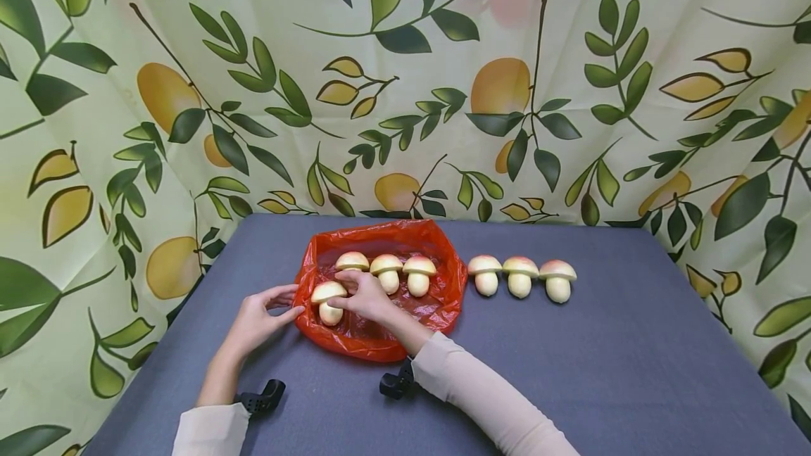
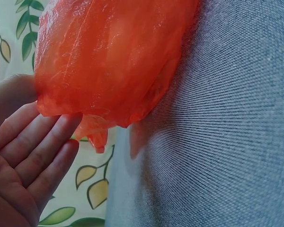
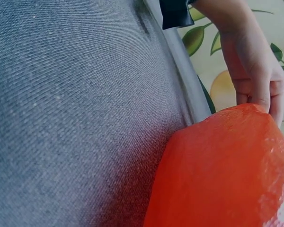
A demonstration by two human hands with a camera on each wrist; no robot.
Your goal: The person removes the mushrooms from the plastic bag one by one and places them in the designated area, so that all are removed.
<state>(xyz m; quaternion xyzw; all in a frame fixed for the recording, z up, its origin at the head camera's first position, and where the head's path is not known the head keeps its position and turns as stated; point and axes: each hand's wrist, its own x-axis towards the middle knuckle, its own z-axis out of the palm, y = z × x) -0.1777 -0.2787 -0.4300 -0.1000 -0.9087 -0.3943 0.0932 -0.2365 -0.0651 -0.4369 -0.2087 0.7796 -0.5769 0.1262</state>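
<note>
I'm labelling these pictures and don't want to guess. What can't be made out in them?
Head view: the stem of the back-left mushroom, mostly covered by the right hand.
Head view: the rest of the right sleeve, cut off by the bottom edge.
Both wrist views: the mushrooms in the red bag, hidden behind its wall.
Right wrist view: part of the black device on the left wrist, cut off by the top edge.

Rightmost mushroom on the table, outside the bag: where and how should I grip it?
Pinch the mushroom by its stem, probably from the near right: the neighbouring mushroom's cap crowds its cap on the left, while the narrower stems leave a gap for fingers.
</note>
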